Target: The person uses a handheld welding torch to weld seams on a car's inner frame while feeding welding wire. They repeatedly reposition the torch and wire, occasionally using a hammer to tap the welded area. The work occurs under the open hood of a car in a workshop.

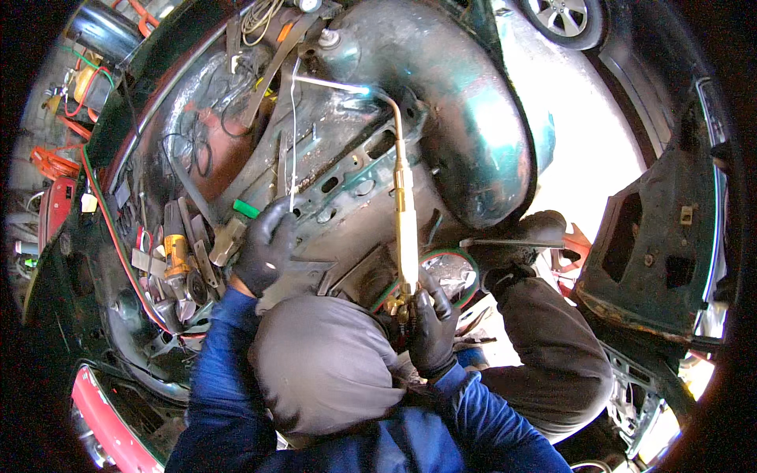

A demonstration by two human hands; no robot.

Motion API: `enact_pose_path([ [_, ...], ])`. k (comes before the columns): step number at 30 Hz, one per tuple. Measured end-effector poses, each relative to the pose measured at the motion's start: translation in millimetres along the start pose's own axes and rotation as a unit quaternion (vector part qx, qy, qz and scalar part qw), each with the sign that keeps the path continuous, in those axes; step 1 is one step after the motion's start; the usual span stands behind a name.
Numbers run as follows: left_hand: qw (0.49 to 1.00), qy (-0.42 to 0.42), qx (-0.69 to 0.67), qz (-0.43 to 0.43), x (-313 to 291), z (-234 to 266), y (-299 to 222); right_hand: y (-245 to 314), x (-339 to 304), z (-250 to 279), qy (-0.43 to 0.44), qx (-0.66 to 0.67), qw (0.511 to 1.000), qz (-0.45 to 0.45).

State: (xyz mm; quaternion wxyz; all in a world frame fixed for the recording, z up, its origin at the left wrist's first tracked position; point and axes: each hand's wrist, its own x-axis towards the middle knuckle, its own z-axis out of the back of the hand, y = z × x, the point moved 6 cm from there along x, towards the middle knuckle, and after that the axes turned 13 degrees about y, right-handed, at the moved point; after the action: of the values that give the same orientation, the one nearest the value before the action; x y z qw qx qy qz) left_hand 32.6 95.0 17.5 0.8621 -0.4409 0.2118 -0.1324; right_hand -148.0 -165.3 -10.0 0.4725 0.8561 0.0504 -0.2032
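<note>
My right hand [434, 327], in a black glove, is wrapped round the valve end of a brass gas torch [405, 229]. The torch points away from me, and its bent tip turns left with a bright flame [331, 82] streaming from it. In my left hand [266, 246], also gloved in black, a thin pale filler rod [293, 142] is pinched and stands away from me. The rod's far end is close to the flame's left end, above a worn metal panel [331, 169] with holes. Whether they touch, I cannot tell.
A dark green wheel arch [481, 134] bulges to the right of the torch. At left lie a yellow angle grinder [175, 243] and several other tools. A small green object [245, 209] is beside my left hand. A stripped car door [654, 244] stands at the right.
</note>
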Motion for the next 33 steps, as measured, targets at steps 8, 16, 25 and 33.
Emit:
enact_pose_path([
  [8, 0.996, 0.046, -0.056, 0.044, -6.2, -7.8, -29.5, -46.6, 48.1, 0.8, -0.021, -0.030, 0.999, -0.006],
  [16, 0.992, 0.092, -0.058, 0.065, -9.3, -27.6, 32.5, -76.6, 45.7, 9.3, -0.053, -0.047, 0.997, -0.016],
  [25, 0.979, 0.124, 0.098, 0.128, 8.4, -26.4, 13.3, -76.7, 42.8, 7.0, -0.052, -0.050, 0.997, -0.022],
  [33, 0.993, 0.100, 0.052, 0.029, 24.4, -29.9, 18.1, -57.2, 51.0, -5.7, -0.080, -0.050, 0.995, -0.022],
])
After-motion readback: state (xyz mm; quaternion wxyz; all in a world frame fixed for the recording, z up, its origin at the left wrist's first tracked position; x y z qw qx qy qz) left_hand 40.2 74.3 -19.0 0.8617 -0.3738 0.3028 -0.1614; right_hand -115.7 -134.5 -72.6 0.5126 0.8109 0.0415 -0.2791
